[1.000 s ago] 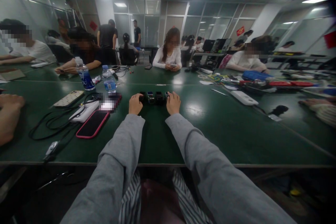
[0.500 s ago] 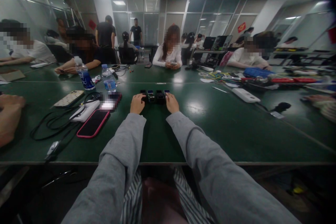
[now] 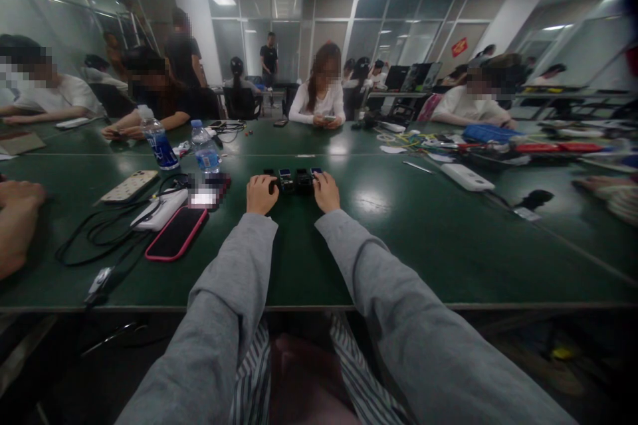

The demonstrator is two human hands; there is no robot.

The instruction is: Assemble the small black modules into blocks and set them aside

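Several small black box-like devices stand in a row on the green table in front of me, some with bluish-grey tops; their exact kind is too small to tell. My left hand (image 3: 262, 194) has its fingers curled over the black device at the row's left end, mostly hidden by them. At the other end, my right hand (image 3: 326, 191) grips the right-end device (image 3: 316, 172) with bent fingers. Between the hands sit a device with a bluish top (image 3: 284, 174) and a darker black one (image 3: 303, 179), neither held.
Left of me lie a pink-edged phone (image 3: 177, 232), a white power strip (image 3: 162, 208), cables and a patterned phone (image 3: 130, 186). Two bottles (image 3: 205, 148) stand behind. Another white power strip (image 3: 467, 177) lies right. A neighbour's arm (image 3: 20, 222) rests at the left edge.
My left fingers and thumb have shifted slightly over the left-end device. The right hand stays at its device. The view has tilted a little, and a standing person in the background has moved left.
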